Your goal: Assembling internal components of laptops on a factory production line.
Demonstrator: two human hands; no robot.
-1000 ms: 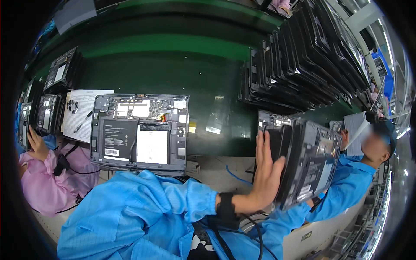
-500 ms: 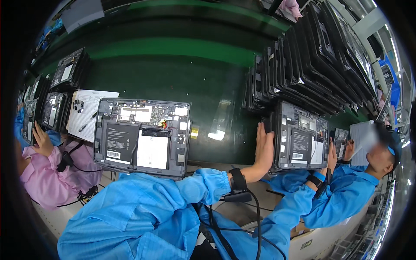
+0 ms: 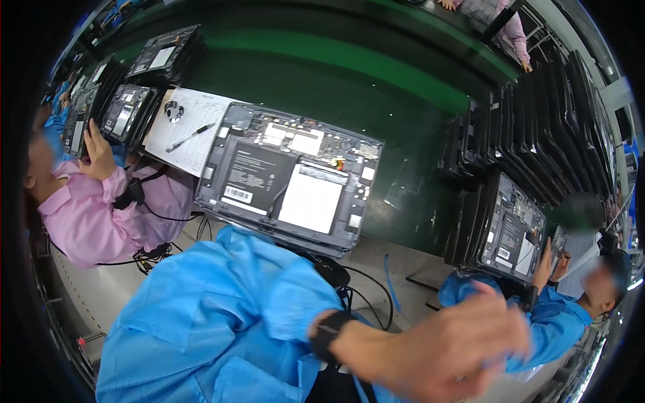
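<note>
My left hand (image 3: 437, 346) hangs in front of me at the lower right, in the air and smeared by motion, so its fingers cannot be read. A black band (image 3: 329, 336) circles its wrist below the blue sleeve. No separate shape of my right hand can be made out. Ahead of me lies an opened laptop (image 3: 248, 151), its circuit board, black battery and white label exposed, with another dark casing under it. Farther right stands a leaning row of opened laptops (image 3: 505, 235), apart from my hand.
A tall row of black laptop casings (image 3: 537, 127) stands at the back right. Left of the laptop are a paper sheet (image 3: 201, 111) and a pen (image 3: 190, 137). A pink-sleeved person (image 3: 101, 208) sits left, a blue-sleeved person (image 3: 561, 329) right. Cables hang below the table edge.
My left hand has come off the laptops at the right and back toward me. My right hand no longer shows there. The view has turned, shifting the near laptop rightward and up.
</note>
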